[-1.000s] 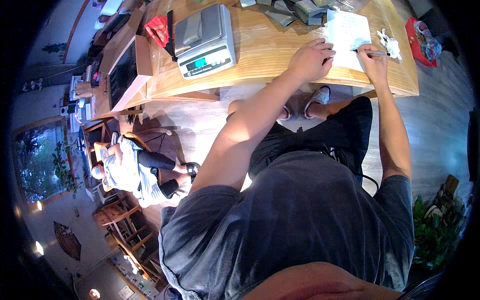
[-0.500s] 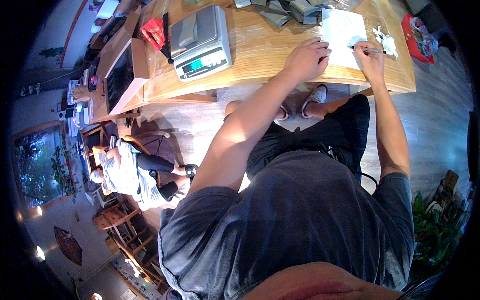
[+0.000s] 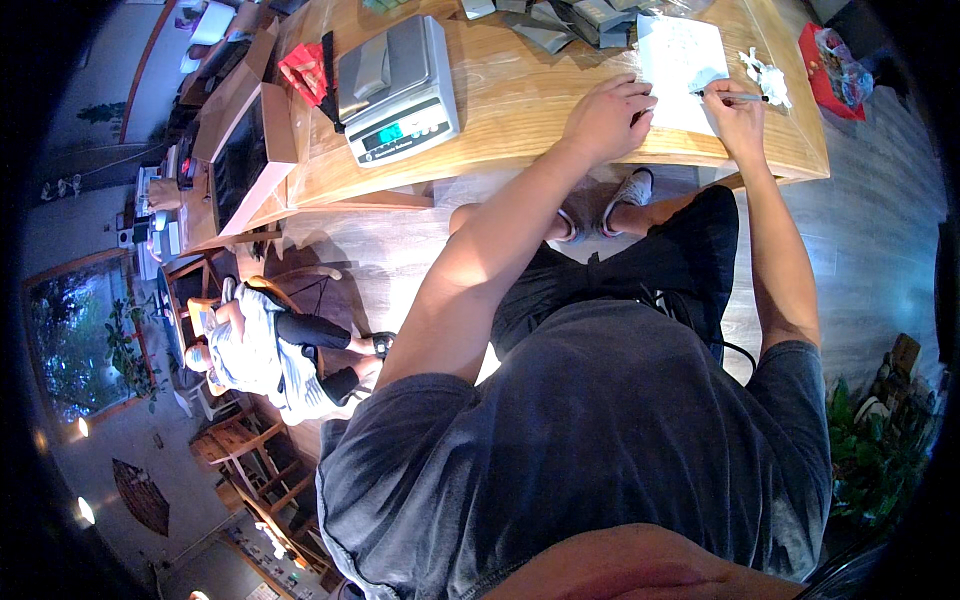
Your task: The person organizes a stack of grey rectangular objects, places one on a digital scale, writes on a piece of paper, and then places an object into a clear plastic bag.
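On the wooden table (image 3: 520, 110) lies a white sheet of paper (image 3: 683, 55) with faint writing on it. My right hand (image 3: 738, 118) is closed round a dark-tipped pen (image 3: 745, 97), its point on the sheet's lower right part. At the paper's left edge my left hand (image 3: 606, 120) rests on the table, palm down, fingers loosely bent and apart, holding nothing. Crumpled white tissue (image 3: 766, 78) lies just right of the sheet. Several grey packets (image 3: 585, 22) are heaped beyond my left hand.
A white digital scale (image 3: 425, 122) with a lit display stands at left, a grey packet (image 3: 374, 74) on its pan. Beside it is a red packet (image 3: 305, 72), then an open cardboard box (image 3: 280, 125). A red bin (image 3: 830, 75) stands off the right edge. Someone sits (image 3: 255, 345) at left.
The view has shifted very slightly. My right hand stays on the pen at nearly the same spot of the paper, and my left hand keeps its place.
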`<state>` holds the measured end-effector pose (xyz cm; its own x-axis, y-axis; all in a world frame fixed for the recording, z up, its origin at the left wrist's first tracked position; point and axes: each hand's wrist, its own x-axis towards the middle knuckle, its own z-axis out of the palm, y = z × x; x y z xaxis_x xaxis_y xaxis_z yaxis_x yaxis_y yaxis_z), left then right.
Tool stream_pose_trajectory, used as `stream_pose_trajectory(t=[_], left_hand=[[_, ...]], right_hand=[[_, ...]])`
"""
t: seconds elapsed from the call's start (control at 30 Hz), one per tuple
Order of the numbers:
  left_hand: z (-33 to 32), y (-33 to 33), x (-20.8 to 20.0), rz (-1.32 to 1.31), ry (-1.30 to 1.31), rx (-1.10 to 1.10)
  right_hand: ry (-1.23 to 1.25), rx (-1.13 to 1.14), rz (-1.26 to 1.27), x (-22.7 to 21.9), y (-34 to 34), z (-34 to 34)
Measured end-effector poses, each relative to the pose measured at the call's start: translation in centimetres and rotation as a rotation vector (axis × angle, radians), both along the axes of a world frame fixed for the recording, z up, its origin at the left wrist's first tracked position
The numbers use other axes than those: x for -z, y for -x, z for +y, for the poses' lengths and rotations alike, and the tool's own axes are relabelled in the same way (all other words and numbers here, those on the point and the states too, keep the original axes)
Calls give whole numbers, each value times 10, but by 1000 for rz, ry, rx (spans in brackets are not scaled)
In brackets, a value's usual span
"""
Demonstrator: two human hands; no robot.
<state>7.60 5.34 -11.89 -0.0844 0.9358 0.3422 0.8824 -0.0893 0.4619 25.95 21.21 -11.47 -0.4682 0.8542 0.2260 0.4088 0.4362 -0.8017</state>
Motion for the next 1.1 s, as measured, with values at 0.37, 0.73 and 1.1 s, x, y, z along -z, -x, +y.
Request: stream_pose_trajectory(t=[0.37,0.73,1.1], left_hand=[[2,-1,3,-31,5,12],[0,0,2,-26,-43,22],[-61,48,-48,-10,-264,-211]], right_hand=[[54,19,107,15,-3,9],[51,-16,191,27,1,15],[108,-59,242,28,3,16]])
